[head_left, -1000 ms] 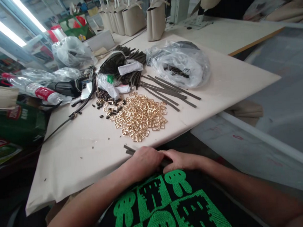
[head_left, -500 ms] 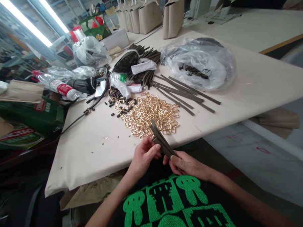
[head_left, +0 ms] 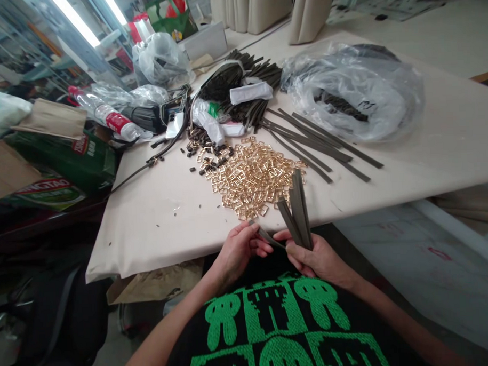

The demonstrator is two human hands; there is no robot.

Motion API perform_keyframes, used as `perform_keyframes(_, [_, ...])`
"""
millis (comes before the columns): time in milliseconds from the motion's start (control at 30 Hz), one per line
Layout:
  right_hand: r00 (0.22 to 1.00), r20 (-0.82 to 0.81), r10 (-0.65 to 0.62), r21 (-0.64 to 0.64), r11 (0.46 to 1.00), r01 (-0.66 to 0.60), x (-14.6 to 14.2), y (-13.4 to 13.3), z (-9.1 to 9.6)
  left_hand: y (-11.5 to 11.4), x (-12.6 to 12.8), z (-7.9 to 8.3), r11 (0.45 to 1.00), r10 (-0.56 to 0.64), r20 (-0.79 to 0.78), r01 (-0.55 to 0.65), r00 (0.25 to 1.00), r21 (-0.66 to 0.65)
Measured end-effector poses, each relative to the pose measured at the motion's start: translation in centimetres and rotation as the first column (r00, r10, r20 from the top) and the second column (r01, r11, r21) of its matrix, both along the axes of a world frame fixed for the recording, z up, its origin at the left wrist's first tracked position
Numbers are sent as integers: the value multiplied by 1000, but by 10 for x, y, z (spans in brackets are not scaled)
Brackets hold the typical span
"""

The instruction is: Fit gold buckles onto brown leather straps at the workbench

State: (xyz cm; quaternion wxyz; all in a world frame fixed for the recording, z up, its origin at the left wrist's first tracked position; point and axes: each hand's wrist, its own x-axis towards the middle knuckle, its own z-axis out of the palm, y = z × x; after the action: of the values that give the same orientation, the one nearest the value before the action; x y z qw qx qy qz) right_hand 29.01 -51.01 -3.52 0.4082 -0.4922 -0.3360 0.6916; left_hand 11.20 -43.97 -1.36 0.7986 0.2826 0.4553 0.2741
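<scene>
In my right hand [head_left: 313, 258], closed, is a bundle of dark grey-brown straps [head_left: 299, 213] with their free ends fanned upward. My left hand [head_left: 244, 247] pinches the end of a single strap [head_left: 265, 236] that runs across to the fingers of my right hand. Both hands are just off the table's front edge, close to my shirt. Right beyond them lies a heap of gold rectangular buckles [head_left: 255, 174]. Several loose straps [head_left: 326, 140] are spread on the table behind the heap.
On the table [head_left: 150, 245], a clear plastic bag [head_left: 380, 93] with dark coils is at the right. A big pile of straps [head_left: 224, 85] lies at the back. A plastic bottle [head_left: 109, 115] and a green box [head_left: 63, 173] are at the left; beige bags [head_left: 262, 9] stand behind.
One strap has been drawn apart from the bundle to the left by my left hand. The bundle in my right hand now points more upright and fans out. The view has shifted.
</scene>
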Motion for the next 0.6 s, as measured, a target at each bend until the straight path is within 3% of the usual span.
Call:
perform_keyframes(167, [998,58,-11,-38,999,13,-1,2,4,0,1,2,999,-34,-12,34,999,6])
perform_keyframes(267, [1000,12,-22,-3,1000,22,1,3,5,-1,1,1,998,-67,-28,67,997,10])
perform_keyframes(433, [987,-145,74,-43,996,-81,4,3,1,-4,4,-1,992,-117,-51,119,992,38])
perform_keyframes(600, [917,-391,76,-108,986,-128,5,1,-8,-5,9,-1,987,-149,-47,151,988,54])
